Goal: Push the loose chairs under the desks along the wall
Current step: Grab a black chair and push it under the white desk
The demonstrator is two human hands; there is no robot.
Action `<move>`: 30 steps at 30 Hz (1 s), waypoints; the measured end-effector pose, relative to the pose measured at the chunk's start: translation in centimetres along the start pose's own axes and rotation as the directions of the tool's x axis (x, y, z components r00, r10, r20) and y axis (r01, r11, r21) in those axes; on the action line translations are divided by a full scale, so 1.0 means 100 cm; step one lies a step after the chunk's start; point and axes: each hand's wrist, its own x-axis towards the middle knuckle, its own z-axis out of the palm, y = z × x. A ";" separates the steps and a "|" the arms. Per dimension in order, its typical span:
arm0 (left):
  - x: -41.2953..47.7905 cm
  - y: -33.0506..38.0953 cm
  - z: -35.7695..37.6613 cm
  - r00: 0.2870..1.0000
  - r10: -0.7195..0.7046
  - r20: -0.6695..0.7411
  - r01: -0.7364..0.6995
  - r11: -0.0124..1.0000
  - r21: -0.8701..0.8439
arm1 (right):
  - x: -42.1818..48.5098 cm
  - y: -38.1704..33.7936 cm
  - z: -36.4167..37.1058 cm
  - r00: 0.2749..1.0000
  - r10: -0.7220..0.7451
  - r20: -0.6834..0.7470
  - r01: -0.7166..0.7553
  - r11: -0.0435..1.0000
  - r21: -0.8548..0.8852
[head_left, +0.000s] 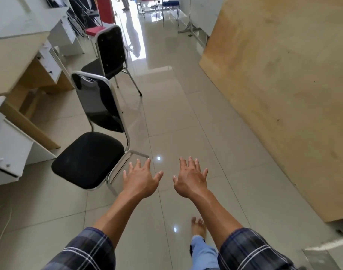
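Nearest, at 6 o'clock, two plaid sleeves [84,250] frame bare forearms, and a bare foot [199,227] stands on the glossy pale floor tiles [186,114]. Both arms reach forward: the left hand [140,181] and the right hand [191,179] are spread flat, fingers splayed, released and grasping nothing, side by side above the tiles. The left hand hangs just beside the chrome tube frame of the near chair [92,152], at about 10 o'clock from it, not touching. That chair has a rounded black padded seat and a shiny black back edged in bent metal; it stands out on the floor, in front of the wood-and-white bench [16,69] at 9 o'clock, not tucked under. Farther, toward 11 o'clock, a second black chair [110,53] stands loose beside a white bench [63,34]. A large plywood board [283,75] leans along 2 o'clock
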 end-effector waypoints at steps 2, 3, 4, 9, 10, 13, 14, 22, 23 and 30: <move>0.038 0.016 -0.012 1.000 -0.012 0.008 0.012 1.000 0.000 | 0.042 0.004 -0.022 1.000 -0.008 0.005 0.008 1.000 0.006; 0.060 0.027 -0.020 1.000 -0.021 0.013 0.021 1.000 0.002 | 0.065 0.006 -0.036 1.000 -0.016 0.006 0.016 1.000 0.004; 0.077 0.036 -0.027 0.999 -0.031 0.018 0.031 1.000 0.001 | 0.083 0.007 -0.049 1.000 -0.028 0.007 0.028 1.000 -0.004; 0.169 0.080 -0.072 0.994 -0.086 -0.063 0.085 0.996 -0.020 | 0.178 0.007 -0.111 0.995 -0.099 0.007 0.099 0.993 -0.058; 0.181 0.085 -0.079 0.992 -0.099 -0.076 0.097 0.995 -0.029 | 0.193 0.005 -0.120 0.994 -0.105 0.014 0.106 0.993 -0.058; 0.217 0.090 -0.096 0.983 -0.152 -0.099 0.148 0.988 -0.055 | 0.237 -0.005 -0.141 0.990 -0.139 0.024 0.140 0.988 -0.068; 0.232 0.089 -0.100 0.980 -0.176 -0.096 0.171 0.983 -0.067 | 0.253 -0.010 -0.146 0.988 -0.148 0.036 0.151 0.985 -0.078; 0.345 0.076 -0.133 0.961 -0.263 -0.081 0.253 0.960 -0.121 | 0.372 -0.057 -0.174 0.978 -0.198 0.069 0.206 0.970 -0.133; 0.366 0.073 -0.143 0.961 -0.262 -0.087 0.249 0.959 -0.135 | 0.392 -0.067 -0.178 0.976 -0.209 0.063 0.216 0.967 -0.137; 0.477 0.052 -0.197 0.955 -0.283 -0.085 0.268 0.952 -0.149 | 0.501 -0.127 -0.213 0.970 -0.235 0.068 0.243 0.957 -0.158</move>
